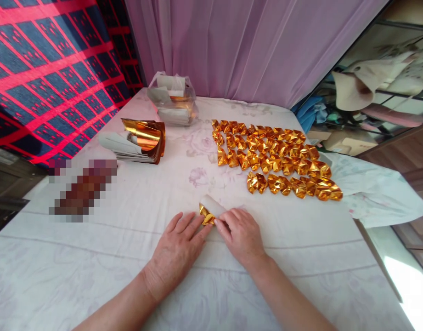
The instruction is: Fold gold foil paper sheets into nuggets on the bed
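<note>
A small gold foil paper piece [209, 211], white on its back and partly rolled, lies on the white cloth-covered table [128, 257]. My left hand [177, 250] rests flat beside it, fingertips touching its gold end. Pinching the piece from the right are the fingers of my right hand [241, 234]. Several folded gold paper ingots [276, 158] lie in rows beyond my hands, to the right.
A stack of gold foil sheets [138, 140], curled at the top, sits at the far left. A clear plastic bag with more sheets [172, 99] stands at the back. A purple curtain hangs behind. The table's right edge drops to a shelf with clutter.
</note>
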`<action>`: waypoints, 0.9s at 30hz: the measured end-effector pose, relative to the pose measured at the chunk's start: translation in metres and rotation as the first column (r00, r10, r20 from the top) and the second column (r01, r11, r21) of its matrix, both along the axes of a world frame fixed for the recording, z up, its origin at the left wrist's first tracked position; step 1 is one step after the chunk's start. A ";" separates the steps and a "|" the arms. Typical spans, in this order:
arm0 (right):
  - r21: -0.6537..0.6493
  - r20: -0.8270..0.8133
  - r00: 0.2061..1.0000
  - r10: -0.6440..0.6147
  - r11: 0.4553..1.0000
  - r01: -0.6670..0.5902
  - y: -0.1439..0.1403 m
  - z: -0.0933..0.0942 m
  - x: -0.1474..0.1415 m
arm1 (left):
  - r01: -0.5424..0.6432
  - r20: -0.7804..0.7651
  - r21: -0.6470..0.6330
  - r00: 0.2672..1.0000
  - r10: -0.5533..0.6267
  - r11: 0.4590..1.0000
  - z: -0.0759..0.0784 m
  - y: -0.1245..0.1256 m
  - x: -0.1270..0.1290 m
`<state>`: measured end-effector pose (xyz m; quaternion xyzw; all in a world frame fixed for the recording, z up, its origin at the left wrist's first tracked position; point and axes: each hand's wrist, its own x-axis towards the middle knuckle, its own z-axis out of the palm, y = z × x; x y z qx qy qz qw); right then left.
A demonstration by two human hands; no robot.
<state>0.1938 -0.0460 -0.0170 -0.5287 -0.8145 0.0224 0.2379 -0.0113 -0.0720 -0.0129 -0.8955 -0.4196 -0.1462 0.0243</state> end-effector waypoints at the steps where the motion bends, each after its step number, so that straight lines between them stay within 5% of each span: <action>1: -0.003 0.001 1.000 0.000 1.000 0.000 0.000 0.000 0.000 | -0.004 -0.007 0.000 1.000 0.004 1.000 0.000 -0.001 0.001; 15: -0.071 -0.130 0.990 0.056 0.995 -0.066 -0.001 0.003 0.006 | -0.055 0.012 -0.042 0.998 0.055 0.998 0.003 -0.003 0.006; 27: -0.042 -0.028 0.999 -0.021 0.999 0.020 0.000 0.000 0.001 | -0.032 0.002 -0.059 0.999 0.032 0.998 0.004 0.000 0.005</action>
